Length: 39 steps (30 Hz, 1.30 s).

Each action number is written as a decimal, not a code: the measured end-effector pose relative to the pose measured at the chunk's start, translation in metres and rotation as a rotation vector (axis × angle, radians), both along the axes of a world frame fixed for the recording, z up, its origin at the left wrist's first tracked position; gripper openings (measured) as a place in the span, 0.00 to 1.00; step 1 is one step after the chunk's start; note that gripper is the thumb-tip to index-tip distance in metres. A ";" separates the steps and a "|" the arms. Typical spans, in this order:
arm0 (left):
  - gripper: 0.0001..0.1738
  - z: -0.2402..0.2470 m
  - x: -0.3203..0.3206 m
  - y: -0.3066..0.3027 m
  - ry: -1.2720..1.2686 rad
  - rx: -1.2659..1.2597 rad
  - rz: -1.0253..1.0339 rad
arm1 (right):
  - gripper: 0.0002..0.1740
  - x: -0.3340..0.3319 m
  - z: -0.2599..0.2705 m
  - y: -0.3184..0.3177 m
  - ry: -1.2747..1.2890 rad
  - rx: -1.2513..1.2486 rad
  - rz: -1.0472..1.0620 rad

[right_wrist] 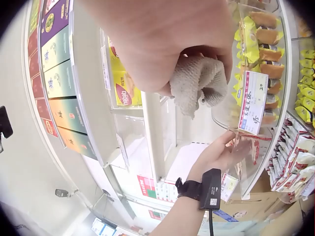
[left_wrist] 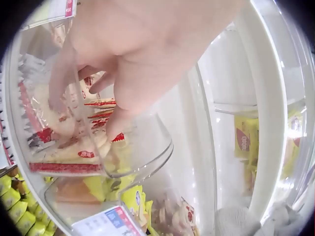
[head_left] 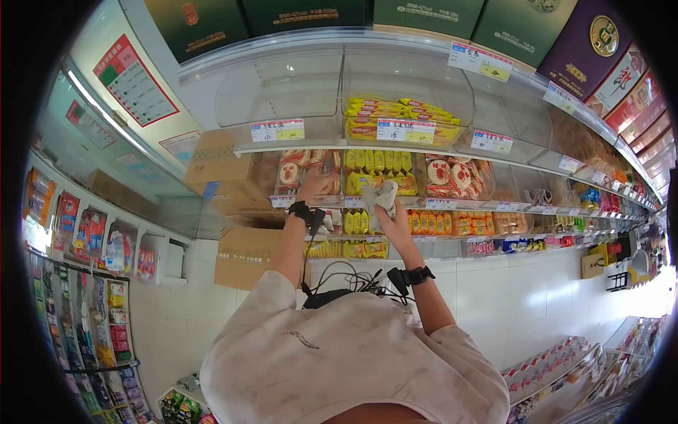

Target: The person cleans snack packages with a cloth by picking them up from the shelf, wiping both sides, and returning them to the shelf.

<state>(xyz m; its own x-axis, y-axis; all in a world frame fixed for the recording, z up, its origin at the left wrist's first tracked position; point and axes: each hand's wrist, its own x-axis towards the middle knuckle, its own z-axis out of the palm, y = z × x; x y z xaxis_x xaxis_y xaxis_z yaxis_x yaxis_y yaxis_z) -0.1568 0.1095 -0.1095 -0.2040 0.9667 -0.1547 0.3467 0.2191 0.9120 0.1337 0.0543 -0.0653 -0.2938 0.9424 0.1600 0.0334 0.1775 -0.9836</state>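
Observation:
My left hand (head_left: 319, 182) reaches into a clear bin on the shelf. Inside are red-and-white snack packets (left_wrist: 74, 156); its thumb and fingers stand apart, with the fingertips down among them. A crumpled pale grey cloth (right_wrist: 197, 86) is gripped in my right hand (head_left: 397, 220), held in front of the neighbouring bin of yellow-wrapped cakes (head_left: 378, 162). The cloth bunches out past the fingers, and part of the grip is hidden behind it in the right wrist view.
Clear plastic walls and price tags (right_wrist: 253, 103) front the bins. Yellow packs (head_left: 402, 120) lie on the shelf above, with green boxes (head_left: 424, 18) on top. Round white-and-red packets (head_left: 455, 175) fill the bin to the right. Cardboard boxes (head_left: 222, 166) stand at the left.

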 end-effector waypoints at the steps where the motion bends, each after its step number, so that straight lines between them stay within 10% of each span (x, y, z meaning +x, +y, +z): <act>1: 0.31 -0.016 -0.005 0.006 0.000 -0.002 0.052 | 0.20 0.003 -0.001 0.000 -0.001 -0.007 -0.007; 8: 0.42 -0.103 -0.038 0.029 0.356 0.102 0.023 | 0.21 0.016 0.006 -0.007 0.012 -0.046 -0.054; 15: 0.39 -0.017 0.000 0.008 0.462 -0.233 -0.132 | 0.20 0.022 0.007 -0.004 -0.004 -0.057 -0.032; 20: 0.34 -0.020 -0.003 -0.001 0.518 0.378 0.114 | 0.21 0.031 0.006 -0.002 0.046 -0.071 -0.045; 25: 0.27 0.080 0.039 -0.077 -0.210 0.241 0.141 | 0.23 0.022 0.012 0.000 0.071 -0.294 0.041; 31: 0.20 0.114 0.085 -0.126 -0.472 0.332 0.050 | 0.25 -0.023 0.021 -0.010 0.442 -0.696 0.132; 39: 0.27 0.129 0.110 -0.164 0.264 0.455 0.279 | 0.13 -0.047 0.044 -0.028 0.114 0.004 -0.025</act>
